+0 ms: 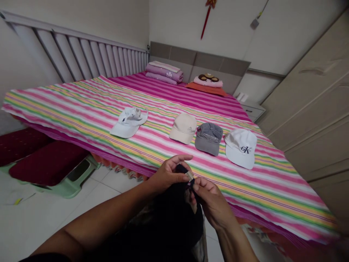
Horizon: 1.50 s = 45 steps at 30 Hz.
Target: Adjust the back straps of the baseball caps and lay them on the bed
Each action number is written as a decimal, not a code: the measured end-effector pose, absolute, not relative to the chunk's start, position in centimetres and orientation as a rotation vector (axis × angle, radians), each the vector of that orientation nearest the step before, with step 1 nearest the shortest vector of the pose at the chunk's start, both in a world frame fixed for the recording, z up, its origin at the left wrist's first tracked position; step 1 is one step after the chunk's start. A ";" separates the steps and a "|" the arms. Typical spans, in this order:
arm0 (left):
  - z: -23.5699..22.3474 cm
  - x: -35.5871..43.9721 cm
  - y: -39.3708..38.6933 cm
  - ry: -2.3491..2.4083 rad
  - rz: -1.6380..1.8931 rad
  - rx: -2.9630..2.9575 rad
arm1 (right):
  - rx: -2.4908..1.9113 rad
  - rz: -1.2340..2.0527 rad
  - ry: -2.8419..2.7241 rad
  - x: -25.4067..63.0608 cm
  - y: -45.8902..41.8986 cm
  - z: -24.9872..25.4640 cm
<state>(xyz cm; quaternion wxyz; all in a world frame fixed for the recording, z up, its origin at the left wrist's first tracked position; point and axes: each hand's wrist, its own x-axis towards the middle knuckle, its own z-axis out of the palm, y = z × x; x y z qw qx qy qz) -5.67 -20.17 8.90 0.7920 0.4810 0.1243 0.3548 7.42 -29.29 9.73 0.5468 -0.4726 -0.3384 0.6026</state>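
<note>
I hold a black cap (174, 214) in front of me, below the bed's near edge. My left hand (169, 174) pinches a small metal buckle (189, 176) on the cap's strap. My right hand (211, 200) grips the strap just beside the buckle, fingers closed. On the striped bedspread (89, 105) lie a white cap (128, 122) turned partly inside out at the left, then a beige cap (183, 128), a grey cap (208, 137) and a white cap with a dark logo (241, 147) in a row.
Folded pink bedding (164, 72) and a pillow with a plush toy (208, 82) sit at the headboard. A nightstand (252, 109) and a wardrobe (313, 105) stand on the right. Green stools with red cushions (49, 165) are on the floor at left.
</note>
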 end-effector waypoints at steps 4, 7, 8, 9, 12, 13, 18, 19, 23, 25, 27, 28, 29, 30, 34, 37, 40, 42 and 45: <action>9.1 -5.7 -20.1 0.280 0.737 1.044 | -1.085 1.405 -0.756 7.1 -29.2 9.9; 9.3 -5.9 -19.9 0.280 0.778 1.042 | -1.078 1.399 -0.754 7.2 -29.1 10.0; 9.3 -5.9 -19.8 0.283 0.782 1.046 | -1.094 1.383 -0.757 7.2 -29.1 10.1; 9.3 -5.9 -19.8 0.288 0.779 1.053 | -1.117 1.362 -0.760 7.2 -29.0 10.0; 9.3 -5.8 -19.9 0.309 0.751 1.069 | -1.154 1.313 -0.767 7.1 -28.8 9.9; 9.3 -5.7 -19.9 0.311 0.743 1.072 | -1.150 1.308 -0.773 7.0 -28.8 9.9; 9.2 -5.5 -19.9 0.346 0.747 1.090 | -1.166 1.170 -0.850 6.7 -28.7 9.8; 9.2 -5.4 -20.0 0.367 0.746 1.091 | -1.196 1.087 -0.905 6.6 -28.8 9.9; 9.2 -5.5 -20.1 0.424 0.718 1.077 | -1.385 0.727 -1.181 6.4 -28.9 10.1; 9.2 -5.5 -20.1 0.401 0.695 1.047 | -1.476 0.577 -1.279 6.4 -29.0 10.3; 9.2 -5.6 -20.1 0.376 0.682 1.024 | -1.530 0.435 -1.344 6.5 -29.1 10.5; 9.3 -5.6 -20.0 0.373 0.680 1.027 | -1.542 0.377 -1.375 6.5 -29.1 10.5; 9.3 -5.6 -20.0 0.378 0.682 1.038 | -1.543 0.325 -1.406 6.6 -29.2 10.6; 9.4 -5.6 -20.0 0.388 0.687 1.053 | -1.538 0.280 -1.436 6.7 -29.2 10.7; 9.9 -5.5 -19.9 0.430 0.770 1.066 | -1.555 0.131 -1.546 6.8 -29.3 10.8; 10.1 -5.4 -19.7 0.467 0.819 1.035 | -1.590 0.090 -1.590 6.7 -29.5 10.8; 9.9 -5.6 -19.6 0.516 0.849 1.038 | -1.600 0.158 -1.567 6.8 -29.6 10.7; 9.7 -5.9 -19.3 0.552 0.848 1.087 | -1.596 0.237 -1.535 6.9 -29.6 10.5; 10.0 -6.3 -18.6 0.558 0.747 1.249 | -1.580 0.309 -1.515 7.3 -29.6 10.4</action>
